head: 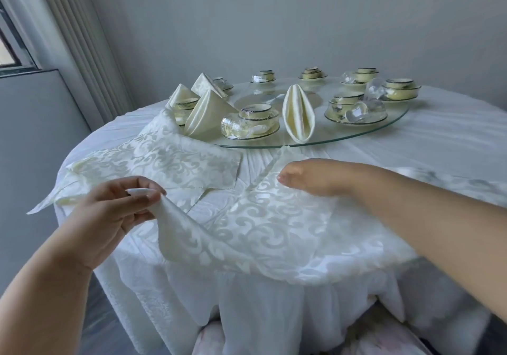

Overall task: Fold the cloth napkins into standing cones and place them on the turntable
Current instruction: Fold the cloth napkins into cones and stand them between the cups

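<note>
A cream patterned napkin (pixel 263 223) is spread on the near edge of the table (pixel 439 140), its near hem draped over the rim. Its corner at 9 o'clock is pinched between the thumb and curled fingers of the left hand (pixel 115 209) and is lifted clear of the tablecloth, so that the cloth sags from the fingertips down to the table. The left forearm is brought in from 7 o'clock, palm turned toward the camera.

The right hand (pixel 315 177) is laid flat on the napkin's far part, toward 1 o'clock of its middle, with the fingers held straight and close together, pointing to 9 o'clock and pressing the cloth down. Nothing is gripped by it. The right forearm is stretched in from 4 o'clock, low over the cloth.

A second flat napkin (pixel 175 160) is seen at 10 o'clock from the held one, just beside it, with one corner resting against the turntable's edge.

The glass turntable (pixel 378 131) lies at 12 o'clock, beyond both hands. Three folded cones (pixel 205 113) are stood on its left part, and an upright pleated napkin (pixel 297 113) is stood near its front rim. Sets of bowls (pixel 256 120) are arranged around its rim.
</note>
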Demonstrator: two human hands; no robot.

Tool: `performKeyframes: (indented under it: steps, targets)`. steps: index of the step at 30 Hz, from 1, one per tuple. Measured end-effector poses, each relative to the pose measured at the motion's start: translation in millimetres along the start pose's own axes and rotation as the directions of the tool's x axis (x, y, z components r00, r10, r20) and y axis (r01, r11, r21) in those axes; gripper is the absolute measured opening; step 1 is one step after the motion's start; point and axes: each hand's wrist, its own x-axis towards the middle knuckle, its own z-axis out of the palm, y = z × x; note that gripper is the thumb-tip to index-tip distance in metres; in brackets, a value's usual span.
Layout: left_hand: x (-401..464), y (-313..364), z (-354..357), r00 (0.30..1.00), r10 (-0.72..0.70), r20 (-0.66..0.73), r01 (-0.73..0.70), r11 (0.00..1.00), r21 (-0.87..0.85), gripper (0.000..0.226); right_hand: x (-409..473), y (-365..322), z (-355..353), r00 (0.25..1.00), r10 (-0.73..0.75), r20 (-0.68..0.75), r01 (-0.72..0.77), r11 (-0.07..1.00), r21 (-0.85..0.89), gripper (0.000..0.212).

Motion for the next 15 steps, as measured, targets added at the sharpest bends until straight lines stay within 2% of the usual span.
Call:
performKeyframes:
  steps: [3, 9, 15]
  targets:
    - [8.6, -2.8, 3.7, 1.0, -0.013, -0.008, 0.013, 1.0, 0.001, 0.058, 26.1, 19.7, 6.0, 0.989, 0.1, 0.11, -0.1, 0.995, -0.003, 0.068]
    - [17.2, -3.2, 4.6, 1.0, -0.025, 0.004, 0.025, 1.0, 0.004, 0.059, 49.2, 20.9, 22.0, 0.995, -0.015, 0.097, 0.02, 0.999, -0.048, 0.067]
    - [19.3, 5.8, 2.9, 1.0, -0.013, 0.025, 0.014, 1.0, -0.017, 0.058, 55.7, 26.7, 26.7, 0.995, -0.074, 0.073, 0.079, 0.994, -0.078, 0.065]
